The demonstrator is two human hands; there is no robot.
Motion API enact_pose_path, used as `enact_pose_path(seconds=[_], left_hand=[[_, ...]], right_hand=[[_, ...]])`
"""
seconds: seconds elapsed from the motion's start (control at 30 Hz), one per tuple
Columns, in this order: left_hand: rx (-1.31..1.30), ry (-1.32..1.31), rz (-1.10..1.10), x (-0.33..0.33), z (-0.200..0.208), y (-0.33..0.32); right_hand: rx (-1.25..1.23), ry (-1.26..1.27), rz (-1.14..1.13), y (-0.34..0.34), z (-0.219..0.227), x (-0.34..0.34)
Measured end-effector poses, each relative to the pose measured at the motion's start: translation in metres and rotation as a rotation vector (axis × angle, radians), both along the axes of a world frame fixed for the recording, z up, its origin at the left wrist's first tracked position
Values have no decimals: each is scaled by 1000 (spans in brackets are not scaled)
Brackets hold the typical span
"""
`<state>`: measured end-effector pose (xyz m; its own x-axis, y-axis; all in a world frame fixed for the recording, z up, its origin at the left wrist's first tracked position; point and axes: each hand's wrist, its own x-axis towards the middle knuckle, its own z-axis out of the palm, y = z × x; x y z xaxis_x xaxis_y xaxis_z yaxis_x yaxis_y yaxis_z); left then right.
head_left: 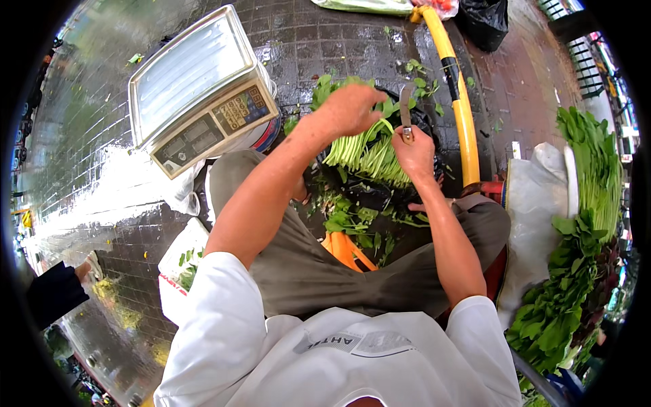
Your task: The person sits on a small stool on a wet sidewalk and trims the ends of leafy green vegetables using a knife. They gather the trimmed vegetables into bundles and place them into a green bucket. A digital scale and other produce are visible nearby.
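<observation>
My right hand [415, 153] is closed around the handle of a small knife [405, 108], its blade pointing up and away from me. To the left, my left hand [349, 110] hovers over the leafy end of a bundle of leafy greens [363, 154], its fingers curled; whatever they pinch, if anything, is hidden. The bundle's pale green cut stems face me. It lies on a black plastic bag [366, 195] between my knees. Loose leaves [349, 216] are scattered below the bag, close to an orange object [344, 251] between my legs.
A scale [203, 88] with a metal pan stands at the left. A yellow-and-black curved pole [462, 115] rises right of the bag. More leafy greens [563, 271] are stacked at far right beside a whitish sack [536, 203]. A white bag [183, 261] sits by my left knee on wet paving.
</observation>
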<state>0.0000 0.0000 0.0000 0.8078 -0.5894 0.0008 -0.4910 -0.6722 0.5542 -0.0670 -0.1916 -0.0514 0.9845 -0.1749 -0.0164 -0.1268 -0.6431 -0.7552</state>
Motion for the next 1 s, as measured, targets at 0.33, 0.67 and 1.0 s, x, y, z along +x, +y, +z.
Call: enact_pose_path(seconds=[0.33, 0.67, 1.0], left_hand=[[-460, 297, -172, -35, 5, -12], [-785, 728, 76, -72, 6, 14], [-1132, 941, 298, -91, 3, 29]], right_hand=[[501, 59, 248, -31, 98, -21], [603, 49, 334, -13, 68, -40], [427, -61, 417, 15, 57, -53]])
